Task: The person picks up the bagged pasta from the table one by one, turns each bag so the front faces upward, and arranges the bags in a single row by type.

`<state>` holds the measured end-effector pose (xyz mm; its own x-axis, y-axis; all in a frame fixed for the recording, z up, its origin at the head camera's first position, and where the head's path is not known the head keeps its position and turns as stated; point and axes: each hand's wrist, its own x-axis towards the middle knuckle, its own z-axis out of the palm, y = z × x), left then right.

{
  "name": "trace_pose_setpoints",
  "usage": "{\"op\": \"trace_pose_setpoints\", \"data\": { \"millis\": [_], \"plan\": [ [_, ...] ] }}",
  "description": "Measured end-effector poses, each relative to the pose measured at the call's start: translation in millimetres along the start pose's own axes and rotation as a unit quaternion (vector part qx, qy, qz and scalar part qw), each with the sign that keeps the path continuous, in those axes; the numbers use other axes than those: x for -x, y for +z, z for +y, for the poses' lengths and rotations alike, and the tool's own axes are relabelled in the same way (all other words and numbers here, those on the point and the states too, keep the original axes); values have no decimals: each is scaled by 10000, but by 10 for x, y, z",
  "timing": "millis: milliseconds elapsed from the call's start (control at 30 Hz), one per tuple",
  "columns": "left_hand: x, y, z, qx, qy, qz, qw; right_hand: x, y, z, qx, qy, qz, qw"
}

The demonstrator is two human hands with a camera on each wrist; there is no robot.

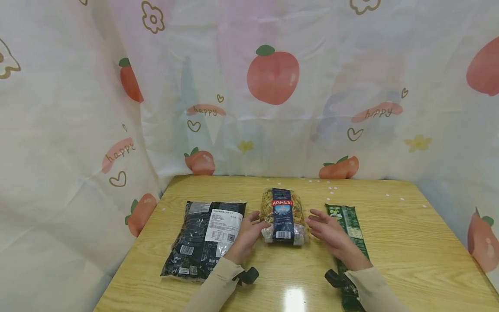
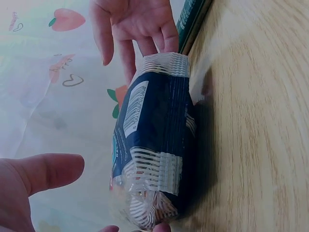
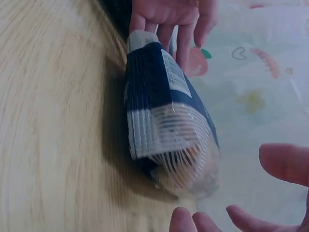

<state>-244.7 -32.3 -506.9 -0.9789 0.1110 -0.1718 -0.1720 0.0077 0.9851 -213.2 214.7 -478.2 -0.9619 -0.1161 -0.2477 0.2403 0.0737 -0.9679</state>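
Note:
A clear pasta bag with a dark blue AGNESI label (image 1: 282, 215) lies flat in the middle of the wooden table (image 1: 405, 242). My left hand (image 1: 249, 230) is at its left side with straight fingers that reach the bag's edge; I cannot tell whether they press it. On the bag's right, my right hand (image 1: 328, 229) hovers with spread fingers, a small gap from it. The left wrist view shows the bag (image 2: 154, 150) end-on, my left thumb (image 2: 46, 173) beside it and the right hand (image 2: 137, 24) beyond. In the right wrist view the bag (image 3: 164, 121) lies between both hands.
A black bag with a white label (image 1: 204, 238) lies left of the pasta. A long green packet (image 1: 350, 225) lies to the right, partly under my right forearm. A peach-print curtain (image 1: 273, 86) hangs round the table on the back and sides.

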Motion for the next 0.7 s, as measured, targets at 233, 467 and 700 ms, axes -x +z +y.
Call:
{"op": "trace_pose_setpoints", "data": {
  "millis": [233,467,700],
  "plan": [
    [29,4,48,-132,72,65,9999,130,-132,-26,496,-186,187,9984],
    [107,17,115,-100,150,23,9998,292,-247,-25,964,-304,257,9945],
    [233,52,182,19,342,-84,9994,470,-325,-41,1314,-364,305,9902]
  ]
}}
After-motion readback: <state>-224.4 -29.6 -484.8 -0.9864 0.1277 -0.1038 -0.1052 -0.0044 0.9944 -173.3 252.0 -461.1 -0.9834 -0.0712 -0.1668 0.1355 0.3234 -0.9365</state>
